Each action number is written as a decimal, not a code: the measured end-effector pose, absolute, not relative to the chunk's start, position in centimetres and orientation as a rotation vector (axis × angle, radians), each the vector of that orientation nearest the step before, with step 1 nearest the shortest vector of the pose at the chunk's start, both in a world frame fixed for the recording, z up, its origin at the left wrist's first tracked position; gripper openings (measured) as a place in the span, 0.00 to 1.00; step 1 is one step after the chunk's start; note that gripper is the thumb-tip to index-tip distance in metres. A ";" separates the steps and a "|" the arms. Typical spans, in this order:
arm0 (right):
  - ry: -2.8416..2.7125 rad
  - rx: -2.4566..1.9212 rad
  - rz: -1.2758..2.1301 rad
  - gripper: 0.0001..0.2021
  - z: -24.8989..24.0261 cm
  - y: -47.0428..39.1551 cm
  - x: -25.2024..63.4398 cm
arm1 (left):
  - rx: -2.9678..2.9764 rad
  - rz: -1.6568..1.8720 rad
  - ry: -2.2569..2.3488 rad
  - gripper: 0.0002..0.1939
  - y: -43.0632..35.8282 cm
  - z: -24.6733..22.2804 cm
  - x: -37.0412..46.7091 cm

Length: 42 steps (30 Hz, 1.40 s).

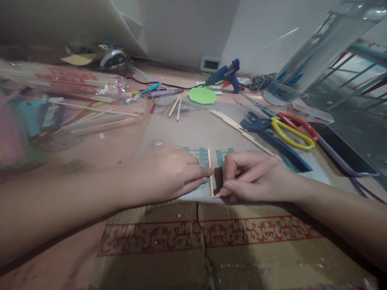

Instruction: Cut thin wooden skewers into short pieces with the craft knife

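Observation:
A short wooden stick (pixel 210 185) lies upright in my view on a pale sheet with green print (pixel 193 121). My left hand (pixel 172 171) rests on the sheet from the left, its fingertips pressed on the middle of the stick. In my right hand (pixel 254 177), fingers closed around it, is a pinkish pen-like tool (pixel 261 168). Its tip touches down beside the stick's near end. Beyond my right hand, several thin sticks (pixel 232 123) lie in a slanting row. Two short sticks (pixel 174 106) are farther back.
Blue-handled pliers (pixel 281 149) and red-and-yellow scissors (pixel 293 135) lie at right, beside a phone (pixel 347 151) and a tall clear bottle (pixel 320 52). A blue glue gun (pixel 225 76) and green paper octagon (pixel 202 95) sit at the back. Bagged sticks (pixel 63 80) lie left; patterned cardboard (pixel 151 262) in front.

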State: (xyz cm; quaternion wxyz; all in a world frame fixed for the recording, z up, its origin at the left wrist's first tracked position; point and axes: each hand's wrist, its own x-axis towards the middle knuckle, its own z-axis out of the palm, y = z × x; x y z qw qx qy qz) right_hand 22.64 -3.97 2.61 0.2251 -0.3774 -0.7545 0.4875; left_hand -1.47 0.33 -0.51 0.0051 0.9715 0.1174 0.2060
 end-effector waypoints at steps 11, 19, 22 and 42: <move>-2.061 -1.026 1.382 0.09 2.5 -4.0 22.8 | 3.038 0.653 0.364 0.15 0.4 -0.7 -1.5; -2.017 -1.043 1.370 0.12 2.7 -3.8 22.7 | 3.014 0.511 0.427 0.14 0.3 -0.6 -1.4; -2.013 -1.047 1.380 0.12 2.7 -3.9 22.8 | 3.018 0.494 0.437 0.13 0.3 -0.6 -1.4; -2.064 -1.030 1.327 0.11 2.7 -3.8 22.7 | 3.035 0.531 0.431 0.14 0.3 -0.7 -1.3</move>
